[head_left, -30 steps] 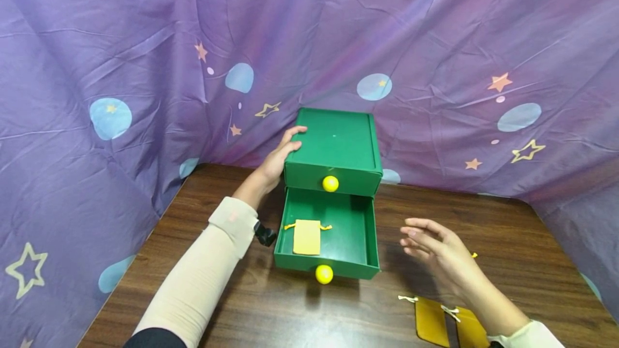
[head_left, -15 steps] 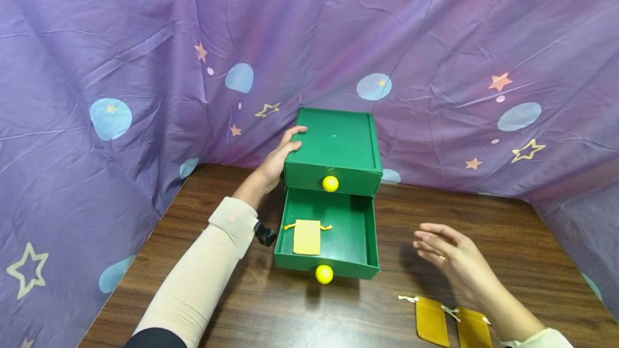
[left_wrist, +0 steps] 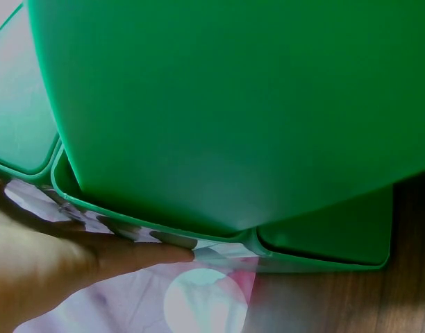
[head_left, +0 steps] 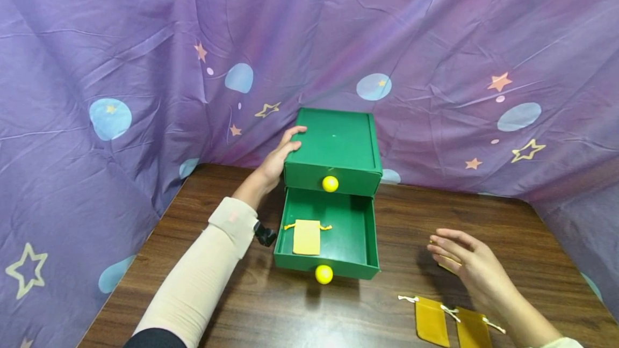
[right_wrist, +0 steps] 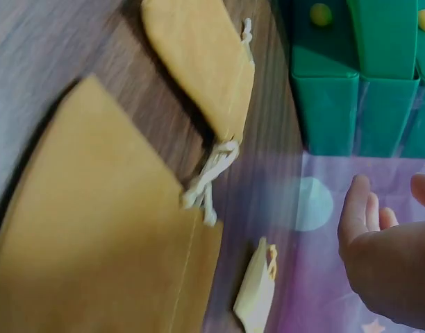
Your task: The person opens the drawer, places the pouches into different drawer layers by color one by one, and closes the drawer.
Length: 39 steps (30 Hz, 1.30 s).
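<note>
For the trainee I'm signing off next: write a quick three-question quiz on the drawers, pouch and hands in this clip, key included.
1. Multiple choice: what does the open drawer hold? A) nothing B) one yellow pouch C) three pouches
2. True or false: the right hand holds nothing.
3. Short answer: which hand touches the green cabinet?

Key:
1. B
2. True
3. The left hand
</note>
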Tool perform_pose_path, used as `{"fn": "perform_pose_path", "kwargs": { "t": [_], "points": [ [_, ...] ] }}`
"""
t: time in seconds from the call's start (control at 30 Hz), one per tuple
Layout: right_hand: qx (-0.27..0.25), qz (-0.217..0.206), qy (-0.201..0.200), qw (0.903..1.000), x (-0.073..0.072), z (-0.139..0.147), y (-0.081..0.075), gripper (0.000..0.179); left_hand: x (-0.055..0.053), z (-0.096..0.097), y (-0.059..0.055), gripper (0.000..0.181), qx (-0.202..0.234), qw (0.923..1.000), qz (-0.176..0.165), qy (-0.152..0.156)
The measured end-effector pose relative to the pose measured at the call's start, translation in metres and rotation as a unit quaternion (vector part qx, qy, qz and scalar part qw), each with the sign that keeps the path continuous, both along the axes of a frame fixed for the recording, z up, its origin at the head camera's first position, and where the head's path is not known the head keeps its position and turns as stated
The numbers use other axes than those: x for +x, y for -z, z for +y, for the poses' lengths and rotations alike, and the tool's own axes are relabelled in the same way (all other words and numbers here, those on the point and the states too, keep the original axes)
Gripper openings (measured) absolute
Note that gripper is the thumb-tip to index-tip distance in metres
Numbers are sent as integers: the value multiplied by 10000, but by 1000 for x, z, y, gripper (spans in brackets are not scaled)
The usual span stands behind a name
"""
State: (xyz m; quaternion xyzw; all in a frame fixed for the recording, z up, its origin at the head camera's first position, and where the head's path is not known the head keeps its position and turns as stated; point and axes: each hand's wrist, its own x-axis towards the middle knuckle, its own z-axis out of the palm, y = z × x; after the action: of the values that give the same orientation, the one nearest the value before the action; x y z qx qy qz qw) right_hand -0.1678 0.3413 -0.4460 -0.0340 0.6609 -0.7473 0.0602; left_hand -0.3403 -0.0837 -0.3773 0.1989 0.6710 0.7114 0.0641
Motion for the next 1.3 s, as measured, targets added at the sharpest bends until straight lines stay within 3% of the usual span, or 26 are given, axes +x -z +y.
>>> {"fn": "perform_pose_path", "kwargs": {
  "t": [0.57,0.73,0.9,0.97,1.13,1.3],
  "points": [
    [-27,-330,348,9988,6,33,12,28,0,0,0,53,16,10000,-3,7],
    [258,-735,760,9941,7,41,14,22,0,1,0,52,62,10000,-11,11],
    [747,-1223,1162,9828,6,46,14,10,0,1,0,53,234,9997,-56,104],
    [1020,-1340,1202,9784,5,48,13,23,1,1,0,53,233,9997,-38,102],
    [1667,-1510,1188,9671,2,52,13,76,1,0,-1,53,197,9998,-41,97],
    [2101,-1505,1358,9564,-1,53,14,78,1,0,0,52,166,9998,-25,86]
  ]
}}
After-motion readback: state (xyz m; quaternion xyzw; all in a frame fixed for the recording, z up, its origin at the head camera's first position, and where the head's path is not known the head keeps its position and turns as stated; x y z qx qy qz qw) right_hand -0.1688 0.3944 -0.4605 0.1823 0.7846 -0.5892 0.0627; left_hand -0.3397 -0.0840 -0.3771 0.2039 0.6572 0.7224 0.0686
